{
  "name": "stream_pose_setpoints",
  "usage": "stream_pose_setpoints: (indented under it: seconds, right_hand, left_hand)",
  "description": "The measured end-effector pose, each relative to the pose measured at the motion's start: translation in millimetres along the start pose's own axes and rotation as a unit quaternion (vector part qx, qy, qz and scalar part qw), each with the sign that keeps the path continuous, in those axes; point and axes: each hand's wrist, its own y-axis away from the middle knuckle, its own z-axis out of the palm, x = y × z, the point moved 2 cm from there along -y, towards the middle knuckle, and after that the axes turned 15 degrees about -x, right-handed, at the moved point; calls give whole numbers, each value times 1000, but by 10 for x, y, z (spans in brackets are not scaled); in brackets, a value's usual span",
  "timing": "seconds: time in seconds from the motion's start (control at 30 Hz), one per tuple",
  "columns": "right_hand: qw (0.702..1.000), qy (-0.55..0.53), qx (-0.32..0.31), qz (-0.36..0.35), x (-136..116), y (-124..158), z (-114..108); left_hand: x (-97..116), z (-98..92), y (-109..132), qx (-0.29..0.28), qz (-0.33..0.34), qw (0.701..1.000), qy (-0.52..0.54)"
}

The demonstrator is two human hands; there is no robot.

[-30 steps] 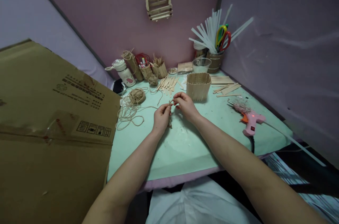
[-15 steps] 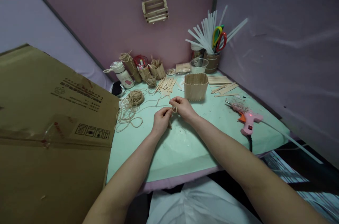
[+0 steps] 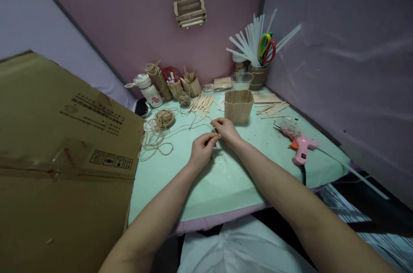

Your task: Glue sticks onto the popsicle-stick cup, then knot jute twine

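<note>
Both hands meet over the middle of the table, pinching a small loop of brown twine (image 3: 218, 136). My left hand (image 3: 202, 149) grips it between thumb and forefinger, and part of the twine hangs below, mostly hidden by the fingers. My right hand (image 3: 226, 132) is closed on the twine's other side, fingertips curled. A strand runs from the hands leftward to a loose ball of twine (image 3: 164, 118) with tangled coils beside it. Just beyond my right hand stands an open box made of craft sticks (image 3: 238, 108), upright and touching neither hand.
A pink glue gun (image 3: 302, 146) with its cord lies at the right. Loose craft sticks (image 3: 274, 109) sit behind it. Scissors (image 3: 267, 47) and white glue sticks stand in a pot at the back. A large cardboard box (image 3: 71, 148) blocks the left, near a white bottle (image 3: 151, 93).
Both hands have shifted slightly to the right, the left one more and a little nearer to me. The twine loop moved with them, and the strand toward the ball shows more clearly.
</note>
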Motion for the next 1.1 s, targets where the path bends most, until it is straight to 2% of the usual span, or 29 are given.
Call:
stream_pose_setpoints:
  seconds: [0.07, 0.17, 0.23, 0.3, 0.37, 0.47, 0.83, 0.97, 1.1]
  right_hand:
    - [997, 72, 3, -21, -12, 10, 1]
    - [973, 195, 27, -123, -93, 72, 17]
    - [945, 253, -5, -208, -165, 141, 60]
    - [915, 292, -62, -272, -224, 210, 112]
    - [892, 323, -100, -301, -261, 258, 146]
    - [878, 351, -107, -308, -281, 270, 146]
    - [888, 341, -83, -297, -277, 262, 155]
    - [926, 256, -71, -267, -260, 240, 177]
    - [972, 123, -77, -185, -203, 186, 183]
  left_hand:
    - [-21, -29, -19, 29, -12, 999, 20]
    - [-112, -115, -57, 81, -41, 994, 53]
    - [-187, -186, -80, 105, -60, 990, 65]
    - [-243, -249, -95, 120, -66, 989, 62]
    - [-277, -285, -101, 124, -69, 988, 56]
    - [-301, -286, -100, 112, -80, 989, 48]
    - [-313, -247, -87, 94, -81, 991, 42]
    - [-272, -239, -89, 87, -85, 991, 62]
    - [-265, -235, -109, 86, -85, 989, 79]
